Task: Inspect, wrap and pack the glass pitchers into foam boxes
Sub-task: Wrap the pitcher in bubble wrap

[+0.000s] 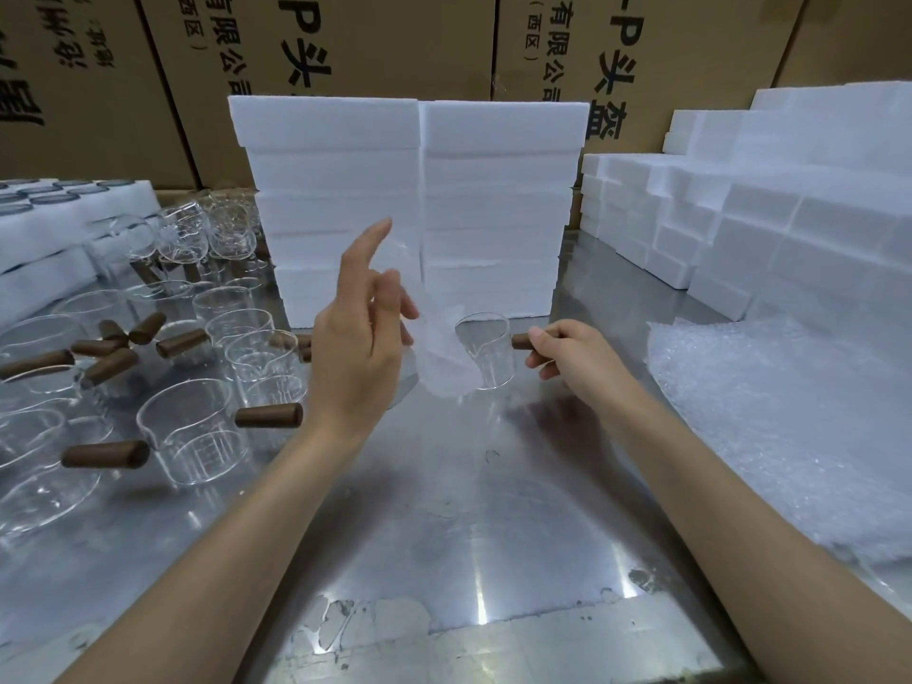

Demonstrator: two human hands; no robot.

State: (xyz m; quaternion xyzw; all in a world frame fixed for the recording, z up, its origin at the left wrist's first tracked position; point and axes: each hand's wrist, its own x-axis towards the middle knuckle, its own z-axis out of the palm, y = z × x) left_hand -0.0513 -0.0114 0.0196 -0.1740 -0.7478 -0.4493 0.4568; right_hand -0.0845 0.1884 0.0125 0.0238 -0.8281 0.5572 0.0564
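While the right hand [567, 350] is pinching the brown wooden handle [523, 342] of one glass pitcher [488, 350], the vessel is being kept just above the steel table [469, 525], in front of the twin stacks of foam boxes [409, 204]. Gripping by the handle is leaving the glass body free on all sides, presumably so that wrap can pass round it. The left hand [360, 348] is hovering beside the pitcher with its forefinger extended upward and its other fingers loosely bent; it appears to be touching a small bubble-wrap sheet [439, 353] that is lying against the glass, though whether it is actually pinching the sheet cannot be told. The step in hand is judged to be wrapping.

Supply is sitting within reach on either side: unwrapped pitchers [187, 436] are waiting at the left, some upright and some tipped over, their handles pointing in various directions, and a pile of bubble wrap [770, 436] is lying at the right. More foam blocks [740, 224] are standing stacked behind that pile, before a wall of printed cartons [375, 42].
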